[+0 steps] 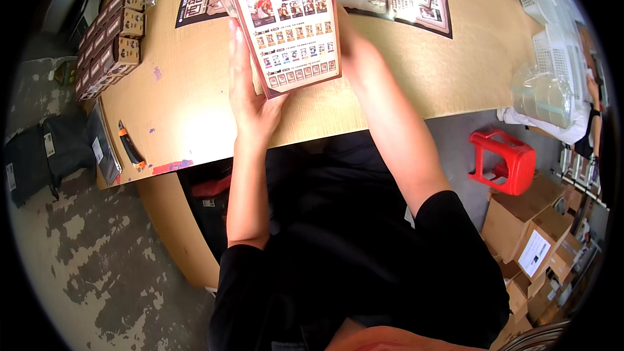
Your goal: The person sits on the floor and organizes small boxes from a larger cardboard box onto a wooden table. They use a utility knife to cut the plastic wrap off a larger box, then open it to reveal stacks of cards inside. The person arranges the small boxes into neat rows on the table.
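A printed cardboard box (294, 34) with rows of small card pictures on its face is held up over the wooden table (414, 63). My left hand (251, 87) grips its left side and lower edge, with the fingers pointing up. Behind the box's right edge is my right hand (344, 34), mostly hidden, so its grip does not show. An upper flap of the box seems to stand open at the top left, cut off by the picture's rim. Printed sheets (419, 14) lie flat behind the box, partly covered by it.
Small brown boxes (109, 41) stand stacked at the table's left. An orange-and-black hand tool (130, 146) lies near the front left edge, beside a plastic-wrapped packet (103, 144). White baskets (558, 66) and a roll of clear wrap (541, 95) are at right, above a red stool (504, 161) and cartons (526, 224).
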Tool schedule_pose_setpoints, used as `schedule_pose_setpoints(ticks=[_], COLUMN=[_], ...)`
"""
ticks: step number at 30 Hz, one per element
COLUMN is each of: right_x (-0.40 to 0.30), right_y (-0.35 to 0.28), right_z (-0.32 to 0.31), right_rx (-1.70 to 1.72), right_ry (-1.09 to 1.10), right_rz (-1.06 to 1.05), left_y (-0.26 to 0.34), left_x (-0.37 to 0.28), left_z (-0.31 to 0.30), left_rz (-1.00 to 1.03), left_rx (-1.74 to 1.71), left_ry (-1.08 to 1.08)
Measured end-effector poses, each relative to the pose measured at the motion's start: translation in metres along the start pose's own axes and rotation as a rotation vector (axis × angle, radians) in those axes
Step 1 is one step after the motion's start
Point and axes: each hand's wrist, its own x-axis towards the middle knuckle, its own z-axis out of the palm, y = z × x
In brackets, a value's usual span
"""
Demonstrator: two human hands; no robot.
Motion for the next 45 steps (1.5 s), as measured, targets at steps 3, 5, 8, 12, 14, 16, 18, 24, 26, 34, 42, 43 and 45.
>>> schedule_pose_setpoints(ticks=[3,5,8,12,14,16,18,24,26,34,42,43,45], right_x=[0.007,0.007,0.002,-0.005,-0.007,-0.007,-0.007,-0.007,-0.005,-0.003,-0.001,-0.001,-0.001], right_y=[-0.003,-0.001,-0.001,0.0,-0.001,0.0,0.004,0.004,-0.003,0.009,0.025,0.035,0.047], right_z=[-0.002,0.004,0.012,0.021,0.024,0.027,0.021,0.018,0.024,0.017,0.027,0.027,0.033], right_rx=[0.014,0.009,0.008,-0.009,-0.018,-0.031,0.022,-0.021,-0.164,-0.414,-0.217,-0.332,-0.385], right_ry=[-0.037,-0.018,0.013,0.05,0.068,0.085,0.054,0.009,0.063,0.059,0.145,0.087,0.049], right_rz=[0.04,0.023,0.001,-0.03,-0.044,-0.065,-0.034,-0.062,-0.053,-0.252,-0.089,-0.211,-0.3], left_y=[-0.003,-0.003,-0.003,-0.002,-0.001,-0.001,-0.003,-0.005,-0.003,0.005,-0.01,-0.012,-0.01], left_x=[-0.002,-0.001,0.001,0.0,0.0,0.001,0.0,-0.001,-0.001,0.003,-0.03,-0.034,-0.043], left_z=[-0.001,-0.002,-0.001,-0.001,-0.002,-0.002,-0.001,0.0,-0.001,-0.002,-0.042,-0.053,-0.081], left_rz=[-0.032,0.011,0.098,0.082,0.106,0.115,0.108,0.083,0.091,0.145,-0.052,-0.055,-0.131], left_rx=[-0.019,0.026,0.107,0.093,0.115,0.111,0.083,0.028,0.053,0.155,0.129,0.149,0.198], left_ry=[0.01,0.012,0.015,0.014,0.009,0.006,0.003,0.004,0.002,0.002,0.129,0.187,0.254])
